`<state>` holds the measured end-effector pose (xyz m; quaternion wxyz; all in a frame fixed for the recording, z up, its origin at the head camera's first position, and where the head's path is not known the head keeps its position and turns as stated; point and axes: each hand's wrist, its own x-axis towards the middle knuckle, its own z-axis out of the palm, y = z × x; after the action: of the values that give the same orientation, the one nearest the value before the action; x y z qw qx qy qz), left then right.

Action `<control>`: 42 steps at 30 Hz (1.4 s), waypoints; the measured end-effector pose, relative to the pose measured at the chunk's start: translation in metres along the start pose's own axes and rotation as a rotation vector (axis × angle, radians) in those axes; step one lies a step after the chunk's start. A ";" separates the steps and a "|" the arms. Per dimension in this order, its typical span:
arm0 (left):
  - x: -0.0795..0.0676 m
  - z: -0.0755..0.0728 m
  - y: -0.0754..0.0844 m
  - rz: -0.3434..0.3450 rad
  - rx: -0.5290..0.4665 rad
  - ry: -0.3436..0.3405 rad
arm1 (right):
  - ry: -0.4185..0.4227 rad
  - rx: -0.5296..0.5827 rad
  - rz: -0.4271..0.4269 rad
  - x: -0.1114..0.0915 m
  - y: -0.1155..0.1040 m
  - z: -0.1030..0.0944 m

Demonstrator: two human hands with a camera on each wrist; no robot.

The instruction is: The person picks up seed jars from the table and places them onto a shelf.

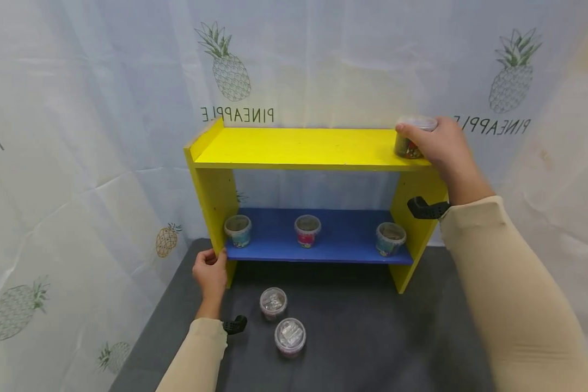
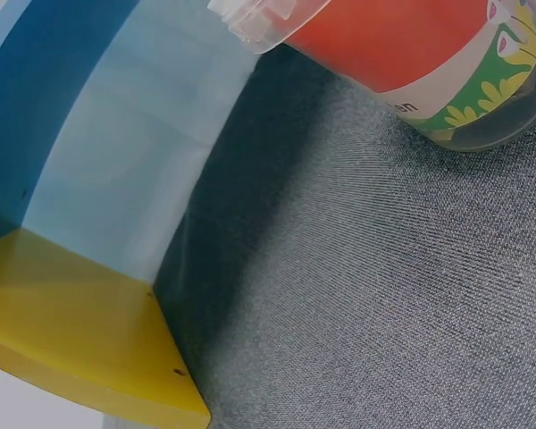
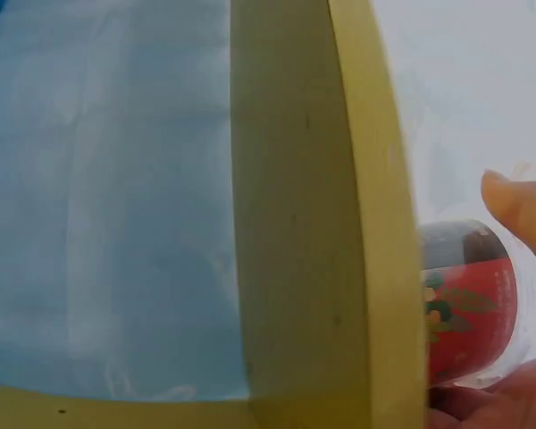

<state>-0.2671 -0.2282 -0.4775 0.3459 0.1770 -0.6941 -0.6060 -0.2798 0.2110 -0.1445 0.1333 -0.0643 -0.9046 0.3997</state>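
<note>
High on the right, my right hand (image 1: 453, 155) grips a small clear plastic tub (image 1: 408, 148) at the right end of the yellow top shelf (image 1: 308, 146). Its dark contents and red label with flowers show in the right wrist view, the tub (image 3: 473, 313) lying between thumb and fingers. My left hand (image 1: 212, 275) pinches the lower front edge of the unit's yellow left side panel (image 1: 208, 201), beside the corner of the blue shelf (image 1: 274, 254). On that blue shelf stand a left tub (image 1: 238, 235), a middle tub (image 1: 307, 235) and a right tub (image 1: 390, 242).
Two lidded tubs, a rear one (image 1: 273, 302) and a front one (image 1: 290, 336), stand on the dark grey tabletop (image 1: 362, 332) right of my left wrist. In the left wrist view, a red-labelled tub (image 2: 402, 45) appears close up. A pineapple-printed curtain (image 1: 333, 65) hangs behind.
</note>
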 end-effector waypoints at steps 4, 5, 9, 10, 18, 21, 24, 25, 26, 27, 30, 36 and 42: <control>0.001 0.000 0.001 0.002 -0.001 0.008 | -0.023 0.002 0.071 0.017 -0.003 -0.003; 0.001 0.000 0.001 0.003 -0.001 0.007 | -0.021 0.008 0.093 0.020 -0.003 -0.003; 0.001 0.000 0.001 0.011 0.002 0.011 | -0.008 0.029 0.153 0.029 -0.003 -0.001; 0.001 0.000 0.001 0.015 0.001 0.015 | -0.004 0.032 0.164 0.031 -0.003 0.000; 0.002 0.000 -0.001 0.019 0.013 0.022 | 0.006 0.063 0.166 0.031 0.000 0.002; 0.001 0.000 -0.002 0.009 0.011 0.017 | 0.005 0.081 0.153 0.028 0.001 0.003; 0.001 -0.001 -0.002 0.007 0.008 0.018 | 0.025 0.096 0.148 0.024 0.001 0.004; 0.001 0.000 -0.002 0.006 0.005 0.017 | 0.045 0.101 0.143 0.023 0.002 0.004; 0.001 0.000 -0.002 0.005 0.004 0.015 | 0.075 0.111 0.133 0.021 0.002 0.005; 0.000 0.001 -0.001 0.004 0.006 0.013 | 0.113 0.128 0.122 0.019 0.004 0.006; -0.001 0.002 -0.001 -0.003 0.009 -0.001 | 0.266 0.205 0.046 0.011 0.011 0.012; 0.000 0.003 -0.001 0.000 0.006 -0.001 | 0.535 0.426 -0.243 -0.023 0.033 0.040; 0.004 0.000 0.000 0.009 0.002 0.009 | 0.614 0.659 -0.504 -0.092 0.059 0.103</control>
<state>-0.2697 -0.2313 -0.4762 0.3514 0.1770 -0.6941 -0.6029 -0.2217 0.1573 -0.2726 0.4983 0.0869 -0.6371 0.5816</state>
